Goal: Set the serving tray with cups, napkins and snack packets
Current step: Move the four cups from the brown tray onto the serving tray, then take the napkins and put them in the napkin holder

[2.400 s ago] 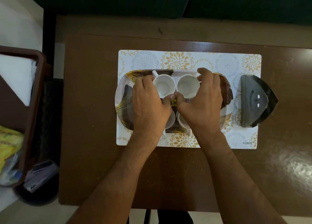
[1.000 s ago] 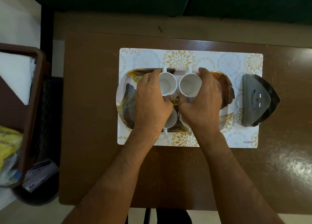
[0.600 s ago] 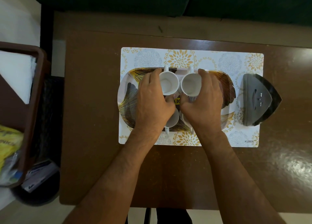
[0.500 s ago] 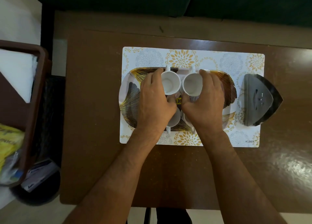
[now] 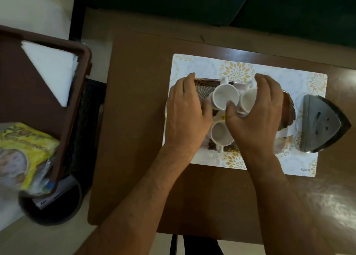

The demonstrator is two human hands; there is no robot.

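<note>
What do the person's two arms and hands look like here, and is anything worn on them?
Both forearms are bare up to the bottom edge of the picture: no sleeve shows. The left hand and the right hand carry no glove, no ring and no watch or band at the wrist. Fine hair shows along both forearms. No marks or tattoos are visible.

Single head-worn wide-angle view, looking steeply down, close above brown table (image 5: 134,120). Placemat (image 5: 200,64) right of centre, brown crate (image 5: 77,93) at left edge; forearms entering from bottom. No second view.
</note>
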